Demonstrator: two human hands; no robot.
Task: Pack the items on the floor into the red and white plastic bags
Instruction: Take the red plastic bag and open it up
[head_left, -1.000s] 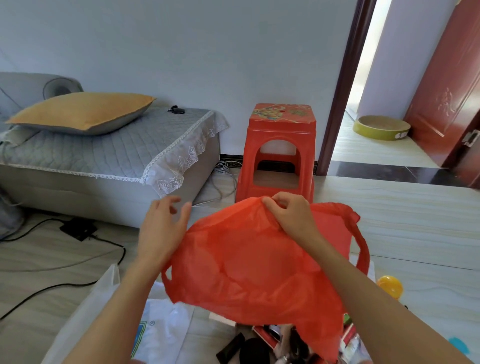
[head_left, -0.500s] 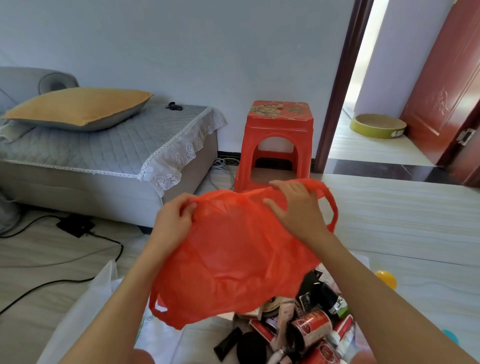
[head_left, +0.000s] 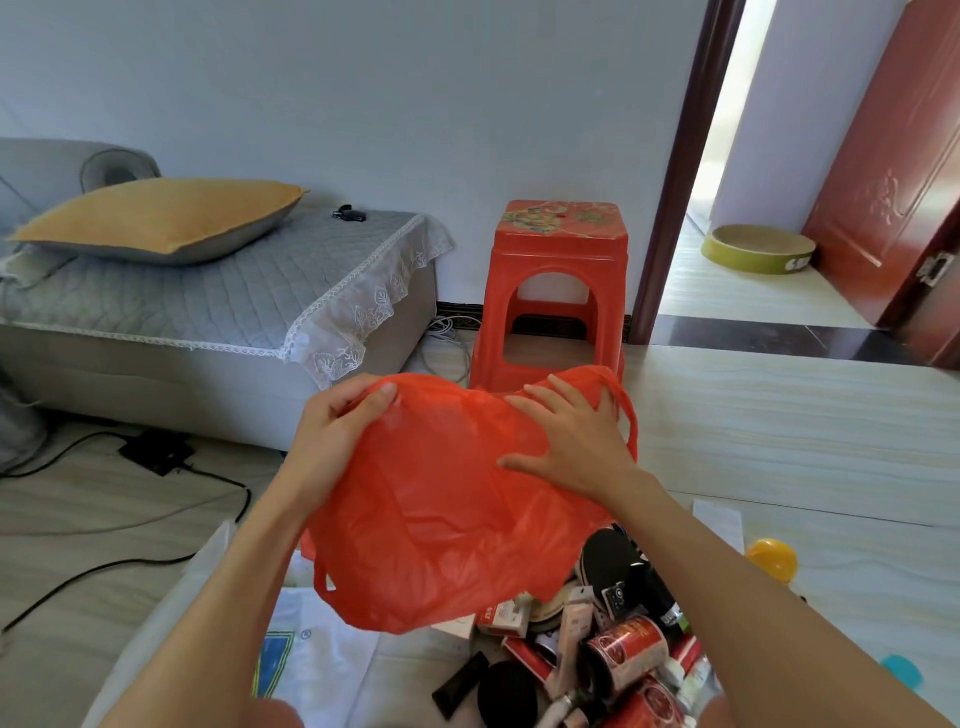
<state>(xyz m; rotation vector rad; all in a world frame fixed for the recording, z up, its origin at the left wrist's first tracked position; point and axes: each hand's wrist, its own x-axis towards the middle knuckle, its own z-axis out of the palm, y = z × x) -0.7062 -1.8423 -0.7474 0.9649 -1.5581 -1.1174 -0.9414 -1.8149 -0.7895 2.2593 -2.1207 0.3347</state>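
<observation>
Red bag (head_left: 441, 519): held up over the floor pile, now lower and spread wider than a second ago; mouth being opened.
White bag (head_left: 322, 660): flat on the floor, near-left.
Items (head_left: 613, 639): unpacked, near-right.
Left hand (head_left: 337, 436): now pinching the rim.
Right hand (head_left: 571, 441): fingers splayed flat on the bag.

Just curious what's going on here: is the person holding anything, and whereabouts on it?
The left hand grips the red plastic bag at its top edge. The right hand lies spread against the bag's upper part, fingers straight.
</observation>
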